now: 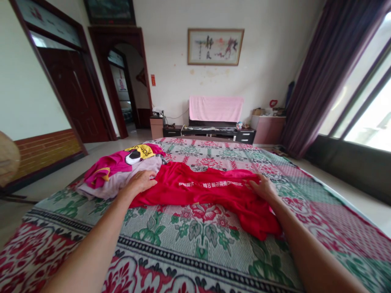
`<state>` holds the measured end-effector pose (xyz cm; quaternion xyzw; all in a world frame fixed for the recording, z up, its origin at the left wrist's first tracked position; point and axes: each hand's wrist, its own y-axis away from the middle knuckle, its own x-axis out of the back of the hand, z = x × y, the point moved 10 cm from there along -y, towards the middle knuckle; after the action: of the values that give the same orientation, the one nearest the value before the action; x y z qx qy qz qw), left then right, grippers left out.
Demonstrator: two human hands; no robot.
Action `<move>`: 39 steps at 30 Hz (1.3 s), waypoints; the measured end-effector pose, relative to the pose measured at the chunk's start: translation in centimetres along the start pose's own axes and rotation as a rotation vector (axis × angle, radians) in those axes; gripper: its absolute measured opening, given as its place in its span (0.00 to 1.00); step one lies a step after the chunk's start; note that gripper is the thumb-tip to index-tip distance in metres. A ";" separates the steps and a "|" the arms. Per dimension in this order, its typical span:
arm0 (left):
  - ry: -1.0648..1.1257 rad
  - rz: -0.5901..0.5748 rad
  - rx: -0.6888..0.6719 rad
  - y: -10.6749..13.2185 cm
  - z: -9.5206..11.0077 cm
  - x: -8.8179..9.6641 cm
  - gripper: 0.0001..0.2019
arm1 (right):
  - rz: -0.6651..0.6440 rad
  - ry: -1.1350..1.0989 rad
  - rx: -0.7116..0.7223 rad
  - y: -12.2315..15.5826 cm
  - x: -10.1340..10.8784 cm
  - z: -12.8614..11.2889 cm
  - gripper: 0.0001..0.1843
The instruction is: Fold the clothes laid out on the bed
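Note:
A red T-shirt [195, 187] with a line of white printed characters, upside down from here, lies spread and wrinkled on the patterned bedspread [201, 240]. At its left end, my left hand [142, 182] is closed on the cloth with thumb and fingers. My right hand [265, 188] grips the shirt near its upper right edge, fingers bent over the fabric. A lower right part of the shirt trails toward me. Beside my left hand sits a pile of clothes: a magenta garment [114, 162] with a yellow patch on top of a pale pink garment [122, 185].
Beyond the bed stand a low black cabinet [246, 135] and a screen-like object under a pink cloth [216, 109]. A dark purple curtain [320, 73] hangs at the right by the window. Doorways open at the left. A round tan object [8, 158] is at the left edge.

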<state>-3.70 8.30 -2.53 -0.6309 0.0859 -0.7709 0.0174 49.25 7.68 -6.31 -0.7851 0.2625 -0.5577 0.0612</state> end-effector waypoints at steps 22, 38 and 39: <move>-0.014 -0.045 -0.002 -10.1 6.5 -6.2 0.29 | -0.162 -0.004 0.056 -0.9 -1.5 -2.8 0.38; 0.978 -0.255 -0.176 -3.3 7.5 1.6 0.20 | -0.568 -0.878 0.013 1.7 6.6 -4.1 0.13; 0.942 -0.353 -0.188 -2.7 7.7 1.4 0.19 | -0.647 -0.872 0.003 2.3 6.3 -4.2 0.12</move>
<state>3.70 9.88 0.73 -0.2188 0.0454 -0.9517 -0.2104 46.18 3.48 -0.38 -0.9843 -0.0432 -0.1711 -0.0091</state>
